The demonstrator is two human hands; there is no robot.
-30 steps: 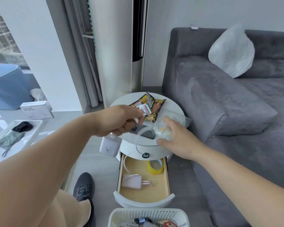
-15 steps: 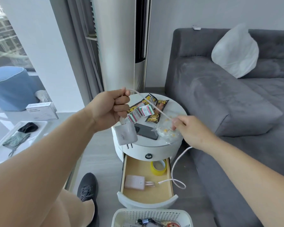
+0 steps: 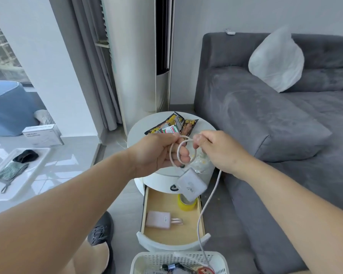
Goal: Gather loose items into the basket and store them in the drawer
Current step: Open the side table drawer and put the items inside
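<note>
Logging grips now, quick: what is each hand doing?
Left hand: closed, holding the coiled cable, charger dangling below.
Right hand: closed, pinching the same cable.

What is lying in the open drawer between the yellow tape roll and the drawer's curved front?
In the head view, a pale pink charger with its short cable lies on the drawer floor there, toward the left side, nearer than the yellow tape roll.
</note>
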